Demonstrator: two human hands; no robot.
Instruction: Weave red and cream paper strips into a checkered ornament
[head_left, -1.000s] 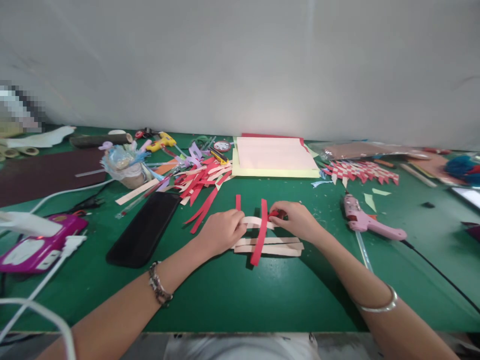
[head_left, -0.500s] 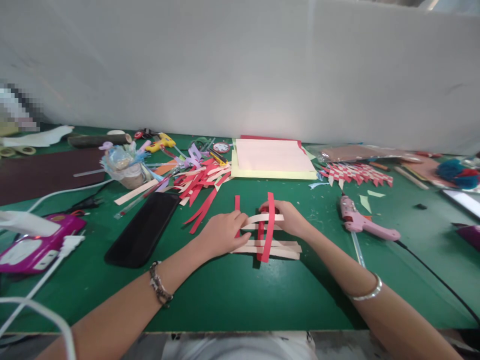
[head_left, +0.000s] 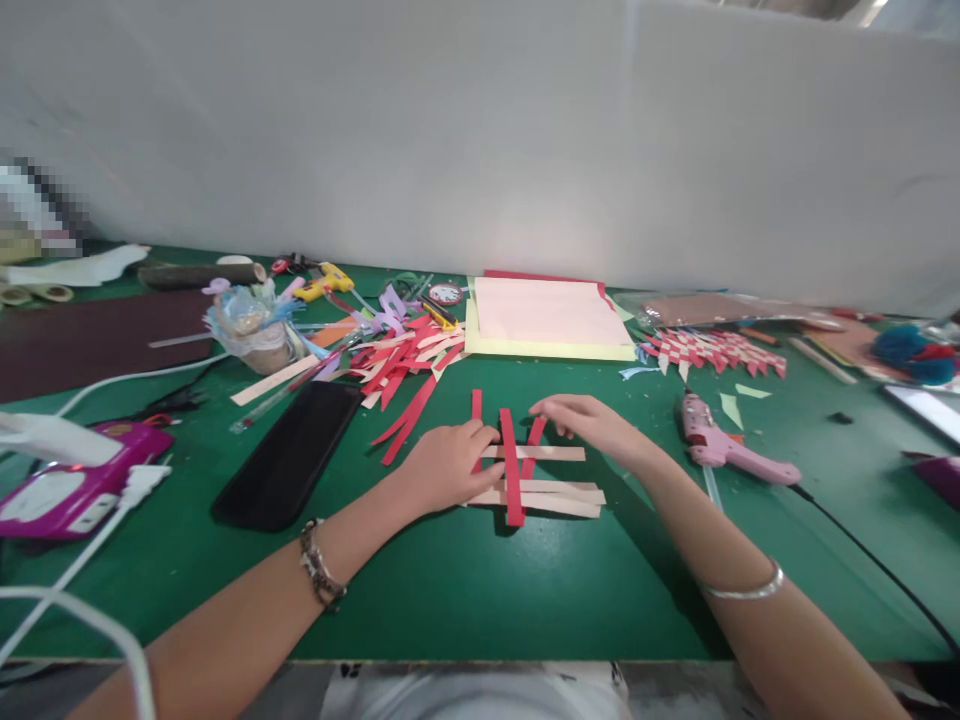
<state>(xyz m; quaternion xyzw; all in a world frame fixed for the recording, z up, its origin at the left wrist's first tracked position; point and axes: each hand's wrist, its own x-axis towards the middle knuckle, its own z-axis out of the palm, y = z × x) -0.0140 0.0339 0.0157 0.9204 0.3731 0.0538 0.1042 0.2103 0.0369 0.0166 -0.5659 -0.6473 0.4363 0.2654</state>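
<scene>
On the green table (head_left: 480,590) lies a small weave of paper strips: three cream strips (head_left: 559,495) running across and red strips (head_left: 510,470) running front to back. My left hand (head_left: 446,465) rests flat on the left ends of the strips, fingers spread, pressing them down. My right hand (head_left: 585,420) hovers over the top right of the weave, fingers stretched out and loosely open, its fingertips near the upper end of a slanted red strip (head_left: 534,440). Neither hand grips anything.
A black phone (head_left: 289,455) lies left of the weave. Behind it sits a heap of loose red and cream strips (head_left: 401,360), a paper stack (head_left: 547,315) and a finished woven piece (head_left: 712,348). A pink glue gun (head_left: 724,445) lies right; a magenta device (head_left: 71,490) with white cables far left.
My right hand has let go of the red strip it was threading and lifted its fingers open. The red strips now lie flat in the weave. My left hand stayed put.
</scene>
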